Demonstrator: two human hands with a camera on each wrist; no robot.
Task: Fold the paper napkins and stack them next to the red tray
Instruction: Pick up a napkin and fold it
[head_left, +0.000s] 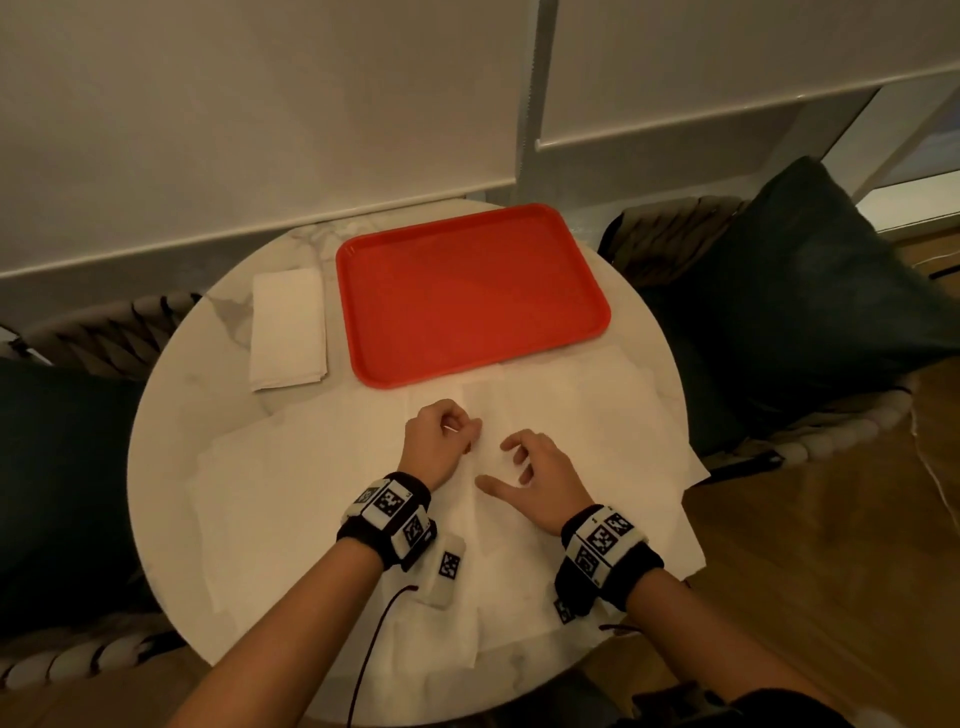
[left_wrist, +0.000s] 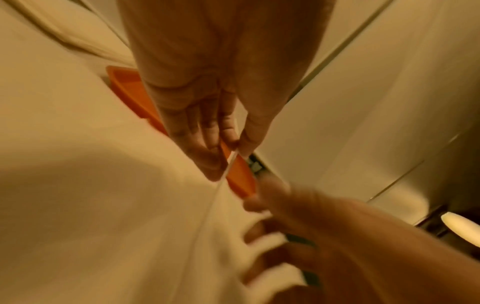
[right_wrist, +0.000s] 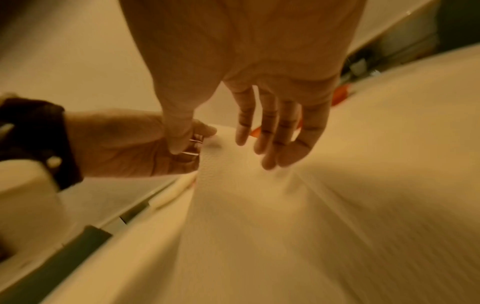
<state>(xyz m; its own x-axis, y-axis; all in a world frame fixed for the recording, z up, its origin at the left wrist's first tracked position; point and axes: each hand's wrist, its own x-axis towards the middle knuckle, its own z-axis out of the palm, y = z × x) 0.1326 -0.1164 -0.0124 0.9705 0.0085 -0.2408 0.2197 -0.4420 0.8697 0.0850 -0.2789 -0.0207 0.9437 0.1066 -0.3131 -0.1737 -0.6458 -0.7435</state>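
The left hand (head_left: 439, 441) keeps a pinching grip on the edge of one thin, embossed unfolded napkin (head_left: 545, 415) just in front of the single red tray (head_left: 467, 296). The right hand (head_left: 540, 480) hovers loose-fingered beside it. One folded stack (head_left: 288, 330) lies left of the smooth rectangular plastic tray on the round marble desk (head_left: 171, 415).

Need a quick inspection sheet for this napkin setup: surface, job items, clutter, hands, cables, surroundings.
Surface: round marble table.
Job's things: red tray at the far side, nothing in it; folded napkin stack beside it; unfolded napkins spread in front.
Clutter: nothing seen.
Hands: left hand pinches a napkin edge; right hand open over the paper.
Cables: dark cord from the left wristband.
Surroundings: dark cushions, woven chairs, lowered blinds.
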